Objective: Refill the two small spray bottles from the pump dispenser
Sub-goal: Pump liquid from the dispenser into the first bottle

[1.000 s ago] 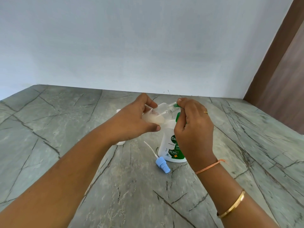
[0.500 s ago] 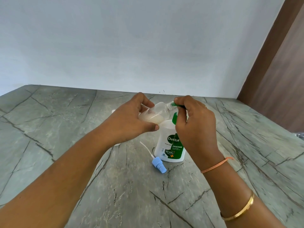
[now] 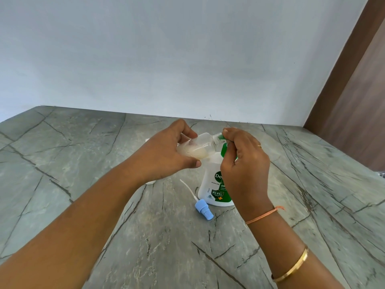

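Grey-green veined stone table (image 3: 68,163) fills the lower half, w/ a pale wall (image 3: 145,59) behind. The left forearm comes in from bottom left. Just behind the wrist a white object (image 3: 150,182) sits on the table, mostly hidden, can't tell what it is. The left hand (image 3: 164,155) grips the small spray bottle (image 3: 205,142) w/ fingers & thumb wrapped round its base end. It is held in the air above the table, tipped nearly on its side, neck pointing right. The bottle is clear & uncapped, w/ milky liquid pooled along its lower side. Below it, a blue spray cap (image 3: 203,209) lies on the table w/ its thin white dip tube (image 3: 188,187) angled up-left, just beside the foot of the pump dispenser (image 3: 209,184) — a white bottle w/ green label, upright on the table, approx under the tilted bottle's neck. The bottle's mouth meets the green spout tip (image 3: 219,137) of the pump. The right hand (image 3: 243,165) is curled over the green pump head (image 3: 224,149), fingertips closed at the spout — it hides the dispenser's right side. A ring (image 3: 259,146), an orange wrist thread (image 3: 264,215) & a gold bangle (image 3: 291,268) are on that arm. At far right is a brown wood panel (image 3: 354,111)
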A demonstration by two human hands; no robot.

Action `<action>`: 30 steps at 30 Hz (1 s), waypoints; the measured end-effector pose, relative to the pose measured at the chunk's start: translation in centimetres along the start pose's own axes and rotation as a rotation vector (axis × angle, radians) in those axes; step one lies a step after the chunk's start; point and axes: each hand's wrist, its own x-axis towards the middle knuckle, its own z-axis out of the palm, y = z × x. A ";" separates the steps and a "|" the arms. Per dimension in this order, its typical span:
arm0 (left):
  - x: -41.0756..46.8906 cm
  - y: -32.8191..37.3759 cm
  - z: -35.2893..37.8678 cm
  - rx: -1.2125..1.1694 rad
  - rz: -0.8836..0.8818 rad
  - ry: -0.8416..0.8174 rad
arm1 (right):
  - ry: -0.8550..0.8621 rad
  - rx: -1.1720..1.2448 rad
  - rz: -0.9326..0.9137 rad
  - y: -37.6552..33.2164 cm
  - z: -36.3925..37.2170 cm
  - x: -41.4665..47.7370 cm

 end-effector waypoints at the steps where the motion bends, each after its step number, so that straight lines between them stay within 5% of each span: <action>1: 0.0 0.0 0.0 0.000 -0.001 0.002 | -0.017 -0.004 0.000 -0.1 -0.1 0.2; 19: 0.1 -0.1 0.0 0.030 0.002 -0.021 | 0.034 0.005 -0.022 0.2 0.5 -0.6; 30: 0.0 0.0 -0.1 -0.023 0.008 0.011 | -0.102 -0.005 0.048 -0.3 -1.1 1.4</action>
